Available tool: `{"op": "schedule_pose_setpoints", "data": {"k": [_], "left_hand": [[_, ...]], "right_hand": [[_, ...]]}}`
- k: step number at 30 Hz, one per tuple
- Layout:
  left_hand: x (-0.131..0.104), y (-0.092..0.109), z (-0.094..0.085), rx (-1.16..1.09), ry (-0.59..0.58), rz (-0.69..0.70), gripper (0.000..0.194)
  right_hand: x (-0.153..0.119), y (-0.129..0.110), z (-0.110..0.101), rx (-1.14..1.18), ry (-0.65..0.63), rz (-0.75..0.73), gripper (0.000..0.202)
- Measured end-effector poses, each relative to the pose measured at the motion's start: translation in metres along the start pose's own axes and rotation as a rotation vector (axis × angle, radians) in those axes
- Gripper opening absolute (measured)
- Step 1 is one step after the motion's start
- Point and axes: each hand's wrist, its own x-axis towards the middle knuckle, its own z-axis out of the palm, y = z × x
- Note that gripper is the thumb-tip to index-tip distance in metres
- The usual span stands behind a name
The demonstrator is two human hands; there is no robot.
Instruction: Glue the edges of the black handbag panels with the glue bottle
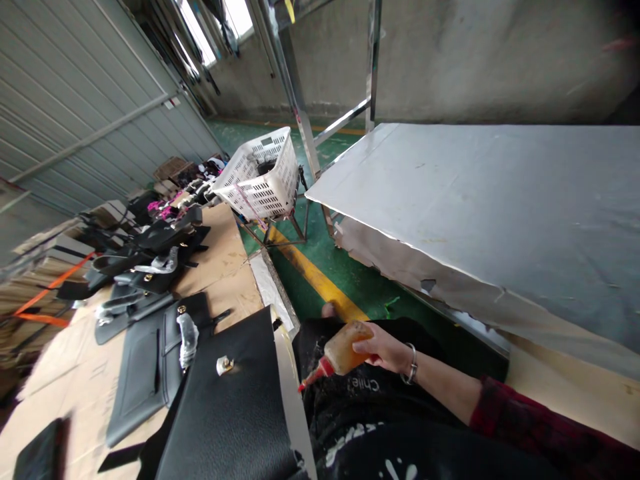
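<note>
My right hand (383,348), with a bracelet at the wrist, is wrapped round a squeeze bottle (347,347) of amber liquid. The bottle is tilted down, and its red nozzle points at the pale edge strip (291,393) of a black leather bag piece (235,393). Whether the tip touches the strip I cannot tell. This piece carries a metal clasp and lies along the table's near edge. Beside it lies another black bag part (150,360) with a slit pocket and a plastic-wrapped fitting. My left hand is not in view.
More black bag parts (150,260) are piled farther along the cardboard-covered table (225,287). A white plastic crate (260,190) rests on a metal stand. To the right stands a grey-topped table (475,200). A dark flat object (37,453) lies at lower left.
</note>
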Motion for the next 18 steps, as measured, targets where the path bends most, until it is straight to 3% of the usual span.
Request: {"op": "schedule_pose_setpoints", "data": {"k": [5,11,18], "left_hand": [[-0.006,-0.002,0.004,-0.007,0.016,-0.075,0.032],[-0.007,0.008,0.008,-0.034,0.091,-0.159,0.034],[-0.018,0.022,0.002,-0.092,0.302,-0.333,0.027]], "right_hand": [[-0.009,0.005,0.000,-0.036,-0.064,0.025,0.063],[0.005,-0.001,0.000,0.002,0.089,-0.059,0.064],[0.000,0.005,-0.007,-0.052,-0.041,0.016,0.060]]}}
